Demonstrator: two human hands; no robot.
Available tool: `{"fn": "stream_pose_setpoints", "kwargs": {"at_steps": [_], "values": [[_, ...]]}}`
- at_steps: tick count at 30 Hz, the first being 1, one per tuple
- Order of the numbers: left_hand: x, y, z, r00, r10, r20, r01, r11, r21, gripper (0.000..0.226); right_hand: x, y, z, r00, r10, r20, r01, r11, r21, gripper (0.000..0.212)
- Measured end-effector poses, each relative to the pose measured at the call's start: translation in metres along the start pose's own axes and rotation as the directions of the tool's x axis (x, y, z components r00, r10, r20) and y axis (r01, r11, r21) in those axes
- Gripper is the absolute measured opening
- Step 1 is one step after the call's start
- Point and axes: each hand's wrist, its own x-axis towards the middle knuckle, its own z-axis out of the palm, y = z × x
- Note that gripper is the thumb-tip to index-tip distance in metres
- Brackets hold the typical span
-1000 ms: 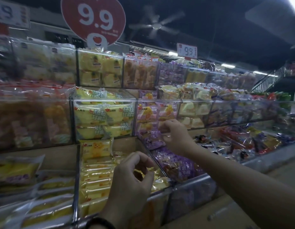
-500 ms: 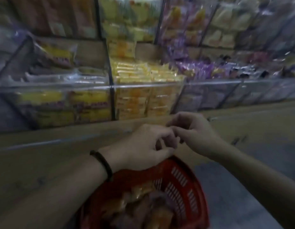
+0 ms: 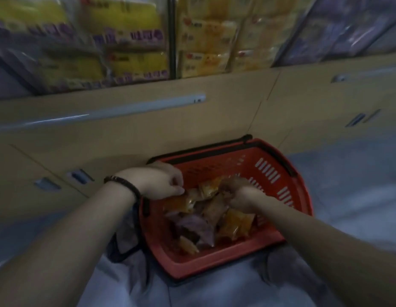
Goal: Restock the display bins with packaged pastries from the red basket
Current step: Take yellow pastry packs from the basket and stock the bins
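Your left hand [image 3: 161, 183] is at the left rim of the red basket [image 3: 302, 196], with the fingers curled and the fingertips against an orange packet [image 3: 181, 203] on top of the pile. The blur hides whether you have actually pinched it. A dark beaded bracelet [image 3: 124, 185] circles that wrist. Your right hand [image 3: 239, 196] is lower in the basket, knuckles up and fingers bent down among the pastries. I cannot tell whether it has closed on one or is only pressing into the heap.

The packaged pastries lie loose and overlapping between and below your hands. Several are orange packets [image 3: 237, 224], with a brownish one [image 3: 214, 209] in the middle and a purple packet [image 3: 192, 228] toward the near left corner. They cover the basket's floor, and its slotted right wall stands bare above them. A black handle [image 3: 206, 149] lies folded along the far rim.

The basket sits on a pale grey-blue floor [image 3: 352, 187], close against the beige base panel [image 3: 148, 134] of the display, which carries a long pale metal strip [image 3: 104, 111]. Above that are the clear display bins [image 3: 172, 36]. The left bin holds yellow packages with purple print [image 3: 135, 65]. The next holds orange-yellow packages [image 3: 203, 38], and there are purple packages [image 3: 347, 25] at the far right, all blurred.
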Motion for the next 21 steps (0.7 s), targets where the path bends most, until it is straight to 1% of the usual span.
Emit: {"fn": "stream_pose_setpoints", "kwargs": {"at_steps": [1, 3, 5, 6, 7, 10, 14, 15, 18, 19, 21], "values": [[0.004, -0.002, -0.001, 0.999, -0.014, 0.035, 0.014, 1.0, 0.016, 0.042, 0.01, -0.001, 0.011, 0.999, -0.016, 0.05, 0.02, 0.997, -0.074, 0.048], [0.012, -0.003, 0.0, 0.994, -0.025, 0.108, 0.021, 0.999, 0.036, 0.048, 0.032, 0.0, 0.034, 0.995, 0.01, 0.098, 0.015, 0.968, -0.249, 0.058], [0.015, -0.003, 0.002, 0.989, -0.018, 0.147, 0.011, 0.999, 0.044, 0.051, 0.054, 0.003, 0.054, 0.99, 0.032, 0.134, 0.029, 0.905, -0.425, 0.062], [0.017, -0.004, 0.003, 0.988, -0.013, 0.154, 0.007, 0.999, 0.041, 0.052, 0.062, 0.005, 0.063, 0.986, 0.04, 0.159, 0.04, 0.88, -0.474, 0.064], [0.018, -0.004, 0.003, 0.988, -0.01, 0.154, 0.003, 0.999, 0.041, 0.053, 0.07, 0.007, 0.072, 0.984, 0.043, 0.173, 0.049, 0.867, -0.496, 0.065], [0.023, -0.007, 0.007, 0.989, -0.01, 0.147, 0.002, 0.999, 0.05, 0.055, 0.083, 0.014, 0.093, 0.984, 0.04, 0.171, 0.049, 0.87, -0.49, 0.066], [0.026, -0.011, 0.007, 0.985, -0.027, 0.169, 0.018, 0.999, 0.051, 0.056, 0.087, 0.019, 0.101, 0.993, -0.021, 0.113, 0.078, 0.845, -0.529, 0.063], [0.027, -0.012, 0.007, 0.983, -0.028, 0.179, 0.02, 0.999, 0.047, 0.056, 0.086, 0.019, 0.096, 0.993, -0.052, 0.108, 0.102, 0.835, -0.54, 0.067], [0.029, -0.011, 0.004, 0.983, -0.03, 0.183, 0.023, 0.999, 0.039, 0.057, 0.081, 0.014, 0.071, 0.976, -0.168, 0.135, 0.215, 0.814, -0.54, 0.09], [0.029, -0.011, 0.003, 0.983, -0.033, 0.183, 0.025, 0.999, 0.048, 0.058, 0.079, 0.009, 0.062, 0.97, -0.201, 0.137, 0.243, 0.806, -0.539, 0.093], [0.03, -0.009, 0.002, 0.98, -0.036, 0.197, 0.026, 0.998, 0.055, 0.059, 0.075, 0.0, 0.044, 0.965, -0.224, 0.139, 0.264, 0.842, -0.471, 0.094]]}}
